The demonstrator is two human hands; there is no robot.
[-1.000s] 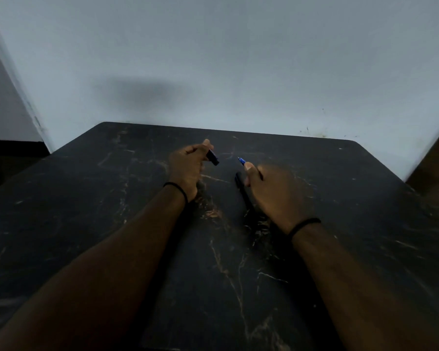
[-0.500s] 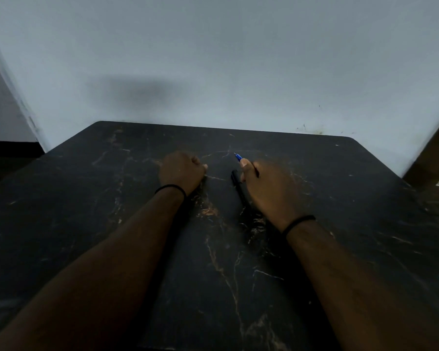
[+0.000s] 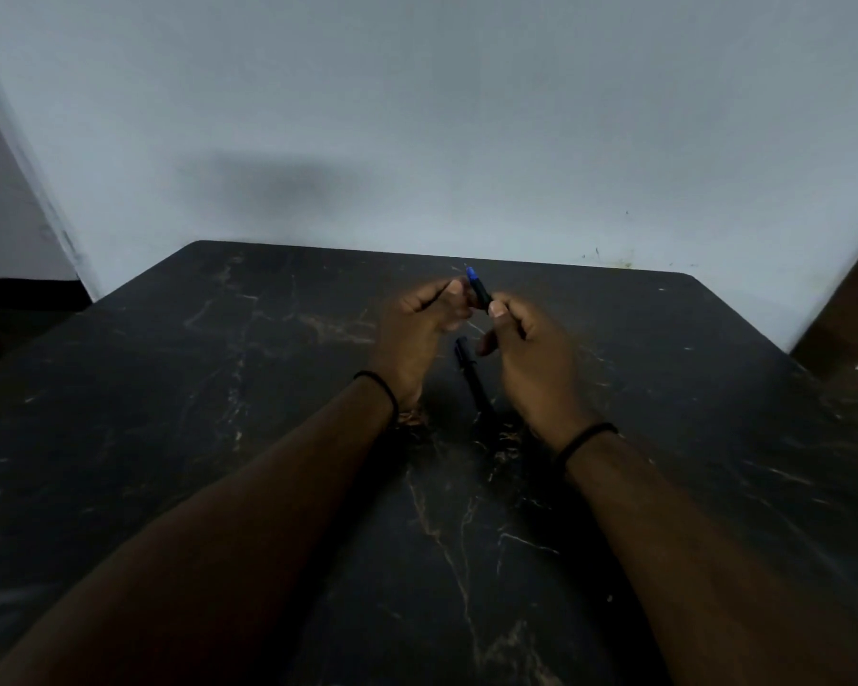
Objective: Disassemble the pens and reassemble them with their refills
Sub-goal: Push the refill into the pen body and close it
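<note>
On the dark marble table (image 3: pixel 219 413), both forearms reach toward twelve o'clock. The right hand (image 3: pixel 531 358) pinches a blue-tipped pen (image 3: pixel 477 288), tip at eleven o'clock; the left hand (image 3: pixel 417 329), fingers curled, touches it. A black pen piece (image 3: pixel 471 373) lies between the wrists.

A black pen (image 3: pixel 479 289) is showing a blue tip above the black, tan-veined marble table (image 3: pixel 219 388); black wristbands (image 3: pixel 382 388).

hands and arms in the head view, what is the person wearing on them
Both forearms are bare, with no sleeves in view. The left hand and the right hand wear no gloves or rings that show. Each wrist carries a thin black band: the left wristband and the right wristband.
</note>
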